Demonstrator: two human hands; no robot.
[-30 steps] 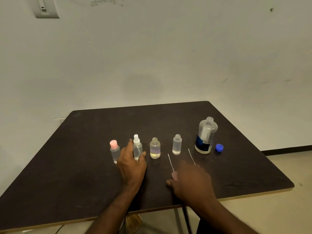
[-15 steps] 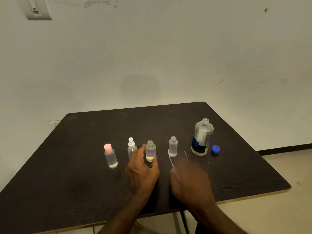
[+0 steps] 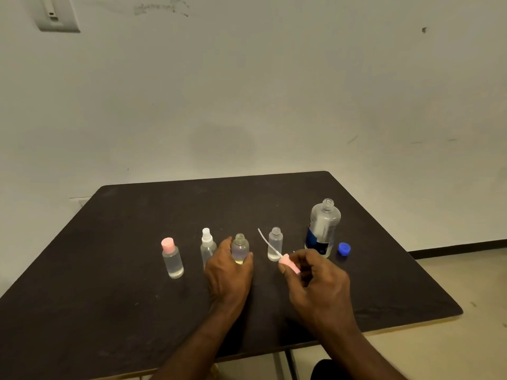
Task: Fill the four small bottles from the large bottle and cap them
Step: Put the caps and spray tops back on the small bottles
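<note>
Now hands (image 3: 229,270) gripping bottle (image 3: 240,248), pump cap (image 3: 288,263)

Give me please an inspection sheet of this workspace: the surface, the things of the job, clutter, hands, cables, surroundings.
Surface: dark table, bottles in a row.
Job's things: pink-capped bottle and spray-topped bottle, both closed; third small bottle and fourth small bottle, both open; large bottle open, upright; blue cap on the table beside it.
Clutter: nothing seen.
Hands: left hand grips the third small bottle; right hand holds a pink pump cap with tube.
Cables: nothing seen.
Surroundings: marked white wall, wall switch, pale floor.
</note>
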